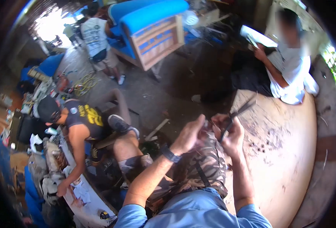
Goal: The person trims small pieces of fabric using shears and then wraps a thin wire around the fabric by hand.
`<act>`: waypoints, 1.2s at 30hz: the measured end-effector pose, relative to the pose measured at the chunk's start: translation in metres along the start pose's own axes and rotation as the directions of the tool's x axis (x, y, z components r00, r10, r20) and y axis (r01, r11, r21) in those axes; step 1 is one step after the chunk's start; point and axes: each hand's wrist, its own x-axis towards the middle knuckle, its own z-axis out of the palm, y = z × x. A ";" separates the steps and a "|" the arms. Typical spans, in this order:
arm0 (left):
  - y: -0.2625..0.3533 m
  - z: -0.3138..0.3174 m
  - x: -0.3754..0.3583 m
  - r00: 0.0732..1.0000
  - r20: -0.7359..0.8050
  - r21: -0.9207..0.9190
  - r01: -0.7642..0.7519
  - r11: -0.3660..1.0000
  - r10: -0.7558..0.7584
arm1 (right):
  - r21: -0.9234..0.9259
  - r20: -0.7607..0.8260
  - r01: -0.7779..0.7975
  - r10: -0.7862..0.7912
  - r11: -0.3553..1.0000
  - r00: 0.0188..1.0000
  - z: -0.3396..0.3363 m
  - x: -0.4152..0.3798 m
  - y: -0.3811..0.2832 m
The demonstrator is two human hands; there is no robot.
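Observation:
My right hand [234,138] is closed around the dark handles of a pair of scissors [243,109]. Their blades point up and to the right, over the near corner of a pale board [289,152]. Just left of them, my left hand [190,136] is raised above my camouflage-clad lap [202,165], with its thumb upward. Blur covers its fingers, and I cannot tell what, if anything, they hold. A watch with a dark band [170,154] is on my left wrist.
Dark bits [262,146] lie scattered on the board. A person in a dark jersey [82,117] bends over a cluttered bench at left. Another in white [289,72] sits at upper right holding papers. A blue upholstered sofa frame [156,38] stands behind, beside a standing person [97,36].

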 end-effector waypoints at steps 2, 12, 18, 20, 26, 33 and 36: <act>0.001 -0.005 0.000 0.991 0.000 -0.151 0.135 0.979 -0.137 | 0.264 0.004 -0.024 0.024 0.964 1.000 -0.003 0.007 0.015; 0.004 -0.013 -0.007 0.977 -0.135 0.162 -0.140 0.977 0.162 | 0.534 0.078 -0.105 0.074 0.839 0.994 0.017 0.020 0.049; 0.007 -0.014 -0.009 0.930 -0.320 0.269 -0.095 0.958 0.182 | -0.115 -0.145 0.049 -0.066 0.992 0.987 0.038 0.010 0.041; -0.014 -0.018 -0.001 0.907 -0.358 0.170 -0.168 0.971 0.219 | -0.292 -0.026 0.272 -0.292 0.917 0.956 0.035 0.004 0.044; -0.018 -0.022 -0.008 0.993 -0.116 0.205 -0.007 0.979 0.032 | -0.522 0.162 0.350 -0.312 0.778 0.936 0.036 0.001 0.039; -0.022 -0.015 -0.014 0.889 -0.149 0.526 -0.300 0.796 0.433 | -0.454 0.146 0.152 -0.095 0.878 0.985 0.028 -0.007 0.048; -0.016 -0.011 -0.016 0.913 -0.148 0.574 -0.234 0.784 0.381 | -0.180 0.127 0.150 -0.128 0.972 0.984 0.027 -0.004 0.055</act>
